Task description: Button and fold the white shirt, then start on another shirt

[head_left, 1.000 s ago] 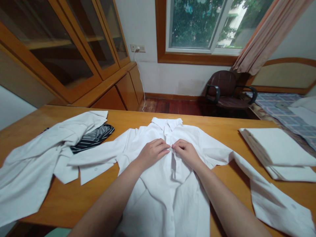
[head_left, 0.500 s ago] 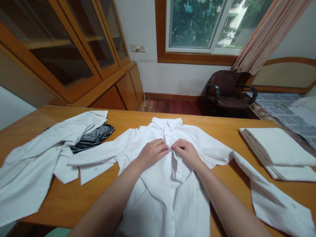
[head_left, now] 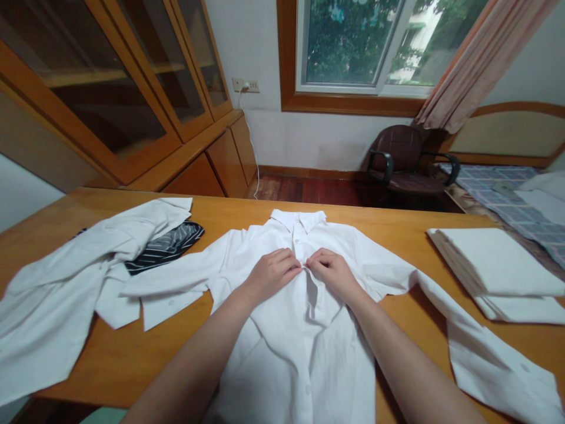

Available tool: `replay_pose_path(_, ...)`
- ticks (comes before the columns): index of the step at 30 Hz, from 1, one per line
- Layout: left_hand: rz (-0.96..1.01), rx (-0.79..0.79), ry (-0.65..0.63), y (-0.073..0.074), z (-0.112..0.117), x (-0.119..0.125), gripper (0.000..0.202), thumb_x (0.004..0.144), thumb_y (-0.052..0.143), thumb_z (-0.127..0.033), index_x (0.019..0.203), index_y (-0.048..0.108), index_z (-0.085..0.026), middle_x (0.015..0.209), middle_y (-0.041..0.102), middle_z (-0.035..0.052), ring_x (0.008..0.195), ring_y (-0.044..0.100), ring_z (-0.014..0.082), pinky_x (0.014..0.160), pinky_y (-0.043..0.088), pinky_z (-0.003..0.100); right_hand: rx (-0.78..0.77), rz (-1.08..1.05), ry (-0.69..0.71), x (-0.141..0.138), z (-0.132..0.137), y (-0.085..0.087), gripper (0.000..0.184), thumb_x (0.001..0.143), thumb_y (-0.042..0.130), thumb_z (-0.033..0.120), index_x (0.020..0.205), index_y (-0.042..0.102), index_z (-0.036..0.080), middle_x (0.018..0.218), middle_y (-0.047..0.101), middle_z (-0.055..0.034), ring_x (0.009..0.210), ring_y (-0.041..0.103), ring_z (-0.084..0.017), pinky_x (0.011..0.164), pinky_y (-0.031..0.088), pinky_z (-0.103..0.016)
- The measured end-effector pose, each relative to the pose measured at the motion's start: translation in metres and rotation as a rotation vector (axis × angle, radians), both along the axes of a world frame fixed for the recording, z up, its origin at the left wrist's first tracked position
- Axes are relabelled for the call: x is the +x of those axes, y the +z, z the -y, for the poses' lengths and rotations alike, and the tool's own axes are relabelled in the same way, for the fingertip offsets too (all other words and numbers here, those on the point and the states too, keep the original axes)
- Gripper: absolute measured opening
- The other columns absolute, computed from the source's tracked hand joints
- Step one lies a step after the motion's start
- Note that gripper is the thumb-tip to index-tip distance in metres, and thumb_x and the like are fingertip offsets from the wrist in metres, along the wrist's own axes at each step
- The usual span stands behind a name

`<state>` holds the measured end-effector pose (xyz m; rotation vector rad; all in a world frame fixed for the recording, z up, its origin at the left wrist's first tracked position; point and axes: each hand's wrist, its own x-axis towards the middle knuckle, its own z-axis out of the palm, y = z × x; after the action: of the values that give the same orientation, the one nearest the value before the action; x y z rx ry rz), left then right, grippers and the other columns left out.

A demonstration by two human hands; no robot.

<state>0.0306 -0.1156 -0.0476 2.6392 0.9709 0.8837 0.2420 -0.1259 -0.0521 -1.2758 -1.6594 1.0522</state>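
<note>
A plain white cotton shirt (head_left: 304, 347) is shown unpatterned against an orange-brown wooden bench (head_left: 123, 353). Thin white stripes are carried by a black fabric piece (head_left: 165, 247). A crumpled white garment (head_left: 57, 282) and a stack of folded white cloths (head_left: 494, 259) are plain. Blue-grey checks are seen on a bed cover (head_left: 507, 188).

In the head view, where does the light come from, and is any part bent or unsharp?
Head view: daylight enters through the window behind the table; soft shadows fall in the folds of the white shirt near the left hand and right hand; the wide lens bows the table edge and cabinet; left edge slightly smeared.
</note>
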Motion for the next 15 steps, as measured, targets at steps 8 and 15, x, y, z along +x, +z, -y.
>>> replay_pose_path(8, 0.013, 0.012, 0.012, 0.0016, 0.0011, 0.0011, 0.011, 0.094, 0.056, -0.020, 0.085, 0.062, -0.019, 0.081, 0.061, 0.0016, 0.076, 0.060, 0.0143, 0.066, 0.048, 0.026, 0.000, 0.005, 0.007, -0.0006, 0.0005, -0.0007, 0.025, 0.088, 0.063, 0.034, 0.070, 0.073, 0.020, 0.083, 0.069, -0.0037, 0.077, 0.064, -0.017, 0.072, 0.047, -0.028)
replay_pose_path(15, 0.016, 0.023, 0.028, 0.0021, 0.0017, 0.0010, 0.013, 0.094, 0.056, -0.018, 0.081, 0.058, -0.019, 0.079, 0.058, 0.0005, 0.072, 0.058, 0.0131, 0.063, 0.045, 0.024, 0.010, 0.015, 0.016, -0.0002, 0.0014, 0.0027, 0.025, 0.088, 0.063, 0.033, 0.070, 0.073, 0.020, 0.083, 0.069, -0.0038, 0.078, 0.065, -0.017, 0.072, 0.047, -0.029)
